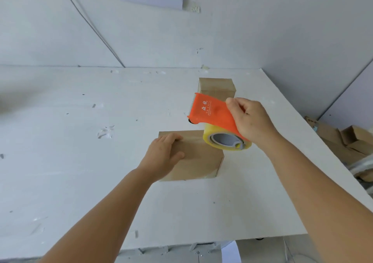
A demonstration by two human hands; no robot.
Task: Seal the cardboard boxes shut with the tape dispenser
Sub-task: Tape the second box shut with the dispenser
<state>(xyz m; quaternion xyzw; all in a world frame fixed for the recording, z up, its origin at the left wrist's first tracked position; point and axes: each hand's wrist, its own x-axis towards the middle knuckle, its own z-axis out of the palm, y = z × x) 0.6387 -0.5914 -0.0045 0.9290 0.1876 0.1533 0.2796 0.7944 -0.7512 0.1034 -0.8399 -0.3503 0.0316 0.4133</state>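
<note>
A flat cardboard box (pixel 199 161) lies in the middle of the white table (pixel 80 161). My left hand (pixel 163 157) rests flat on its left part, fingers straight and spread over the far left corner. My right hand (pixel 252 121) grips the orange tape dispenser (pixel 212 113), which carries a roll of clear yellowish tape (pixel 226 141). The dispenser hangs just above the box's far right corner, its blade end pointing away from me. A second cardboard box (pixel 217 87) stands farther back, partly hidden behind the dispenser.
Walls close off the table at the back and right. A pile of folded cardboard boxes (pixel 347 141) lies on the floor past the table's right edge. Scraps of tape dot the tabletop on the left.
</note>
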